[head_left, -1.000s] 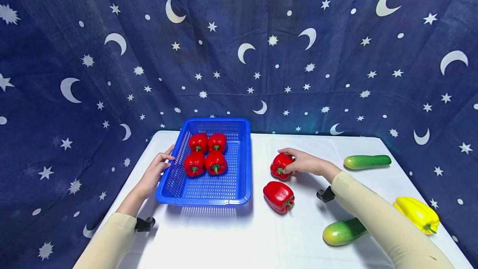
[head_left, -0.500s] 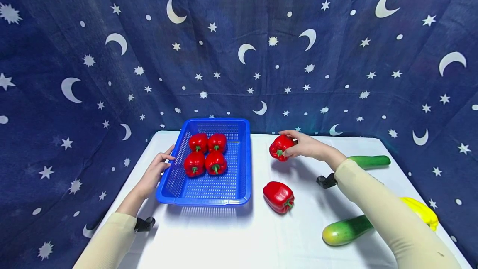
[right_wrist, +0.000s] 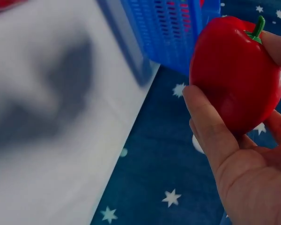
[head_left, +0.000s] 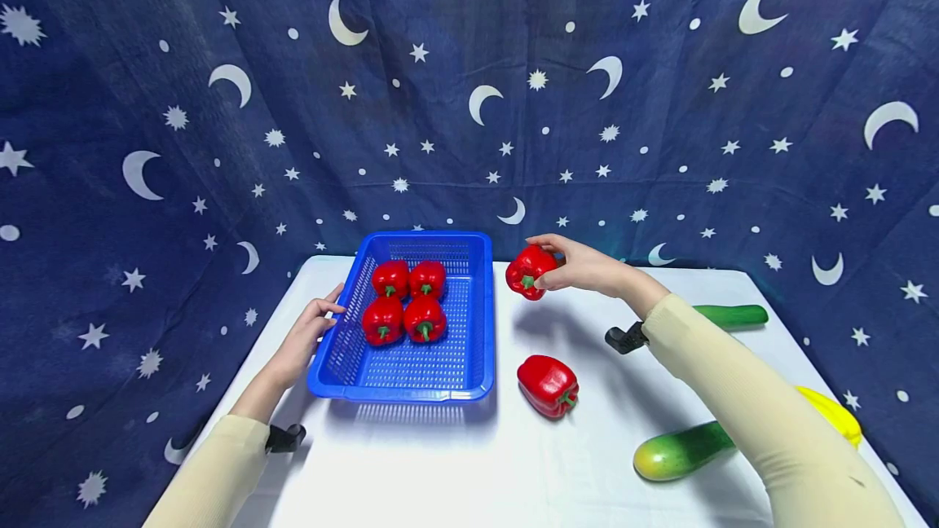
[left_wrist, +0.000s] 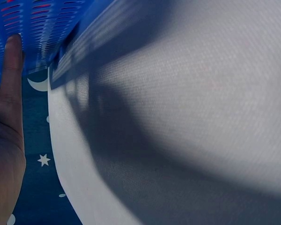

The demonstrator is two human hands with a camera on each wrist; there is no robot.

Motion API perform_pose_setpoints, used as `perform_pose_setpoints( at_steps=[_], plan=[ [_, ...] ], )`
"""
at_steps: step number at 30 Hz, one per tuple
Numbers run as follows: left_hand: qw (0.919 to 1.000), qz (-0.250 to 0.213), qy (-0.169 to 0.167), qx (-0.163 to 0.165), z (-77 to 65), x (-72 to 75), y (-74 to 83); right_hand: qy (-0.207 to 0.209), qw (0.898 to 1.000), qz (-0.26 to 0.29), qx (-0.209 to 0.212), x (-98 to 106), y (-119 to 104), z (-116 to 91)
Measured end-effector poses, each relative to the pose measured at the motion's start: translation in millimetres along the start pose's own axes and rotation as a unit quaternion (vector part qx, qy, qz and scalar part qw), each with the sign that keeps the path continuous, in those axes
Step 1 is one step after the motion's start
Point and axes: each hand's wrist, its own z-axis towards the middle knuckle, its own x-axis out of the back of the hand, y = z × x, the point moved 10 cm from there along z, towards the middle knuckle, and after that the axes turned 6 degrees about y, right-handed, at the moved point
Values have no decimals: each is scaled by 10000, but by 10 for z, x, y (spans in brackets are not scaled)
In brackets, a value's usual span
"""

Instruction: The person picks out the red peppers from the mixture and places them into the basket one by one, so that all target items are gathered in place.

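Note:
My right hand (head_left: 590, 270) grips a red bell pepper (head_left: 530, 274) between thumb and fingers, raised over the table just right of the blue basket (head_left: 399, 394). In the right wrist view, the thumb presses beside the green stem of this bell pepper (right_wrist: 234, 75), and the fingers support it from below. My left hand (head_left: 299, 349) touches the basket's left side; in the left wrist view an extended finger (left_wrist: 11, 70) lies against the slotted wall (left_wrist: 35, 33). Several red bell peppers (head_left: 382, 321) sit grouped inside the basket, toward its left.
Another red bell pepper (head_left: 547, 386) lies on the white tablecloth (head_left: 411, 471), right of the basket. Farther right are two green cucumbers, one at the back (head_left: 737, 315) and one nearer (head_left: 678, 455). My right sleeve partly covers a yellow bell pepper (head_left: 836, 414). A starry curtain (head_left: 469, 145) hangs behind.
My right hand has lifted the red bell pepper off the table and carried it back and left toward the basket. The left hand has stayed at the basket's side.

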Motion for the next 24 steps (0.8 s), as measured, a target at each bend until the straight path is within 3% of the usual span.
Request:
perform_pose_setpoints(
  at_steps=[24],
  plan=[
    [9999, -131, 42, 20, 0, -2, -7, -726, 9959, -270, 471, -658, -521, 202]
  ],
)
